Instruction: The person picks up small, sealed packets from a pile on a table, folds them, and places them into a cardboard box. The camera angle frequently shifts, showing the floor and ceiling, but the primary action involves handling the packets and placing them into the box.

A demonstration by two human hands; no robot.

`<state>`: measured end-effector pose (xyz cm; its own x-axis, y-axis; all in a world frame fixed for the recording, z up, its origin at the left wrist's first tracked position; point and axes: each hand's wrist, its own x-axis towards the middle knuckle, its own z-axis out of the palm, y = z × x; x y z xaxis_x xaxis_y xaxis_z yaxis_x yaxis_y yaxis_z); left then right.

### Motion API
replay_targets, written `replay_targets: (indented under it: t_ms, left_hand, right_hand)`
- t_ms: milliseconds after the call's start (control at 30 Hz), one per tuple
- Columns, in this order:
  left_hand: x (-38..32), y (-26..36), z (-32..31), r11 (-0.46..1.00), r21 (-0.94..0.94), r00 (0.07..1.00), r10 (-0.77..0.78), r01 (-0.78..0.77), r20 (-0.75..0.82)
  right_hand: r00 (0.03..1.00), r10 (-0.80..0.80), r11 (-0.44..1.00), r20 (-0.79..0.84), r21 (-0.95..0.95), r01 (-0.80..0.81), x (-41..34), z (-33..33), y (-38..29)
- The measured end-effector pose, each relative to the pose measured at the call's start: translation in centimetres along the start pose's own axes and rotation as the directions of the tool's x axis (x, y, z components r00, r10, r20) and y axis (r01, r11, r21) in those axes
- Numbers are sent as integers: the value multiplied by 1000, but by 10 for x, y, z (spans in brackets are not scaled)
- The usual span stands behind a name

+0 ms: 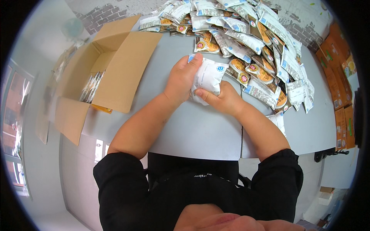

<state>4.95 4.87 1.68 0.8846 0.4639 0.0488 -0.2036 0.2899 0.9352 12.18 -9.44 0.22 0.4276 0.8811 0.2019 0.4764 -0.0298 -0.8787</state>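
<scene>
Between my hands is a sealed food pouch (208,75), its white printed back facing up above the grey table. My left hand (182,78) grips the pouch's left side, with the thumb across its upper corner. At the lower right edge, my right hand (225,98) clasps it with the thumb on top. The fingers under the pouch are hidden. Just beyond my hands lies a large heap of similar pouches (242,37), some white side up, others showing a brown and orange front. One loose pouch (278,122) lies partly behind my right forearm.
An open cardboard box (127,66) stands at the left with its flaps spread and several pouches (92,86) upright inside. The grey table (196,132) has a seam right of centre. Orange cartons (336,83) are stacked at the right, beyond the table edge.
</scene>
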Motion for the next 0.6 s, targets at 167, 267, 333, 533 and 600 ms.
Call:
replay_targets:
  t_ms: [167,267,333,533,600]
  left_hand:
    - [8,2,-8,982,-155,993,-111,104,-34]
    - [11,0,-16,938,263,964,254,-226,-76]
    - [13,2,-20,344,722,638,751,-600,172]
    - [4,9,-14,-147,570,332,686,-808,648]
    - [-1,13,-15,-74,638,464,625,-766,628]
  right_hand:
    - [999,35,999,29,-29,-34,0,1,3]
    - [1000,25,992,19,-120,-22,3,-5,5]
    - [998,-53,979,33,-196,59,4,-4,4]
    - [969,-234,842,81,-481,244,6,-8,10]
    - [958,-277,802,78,-530,275,6,-9,12]
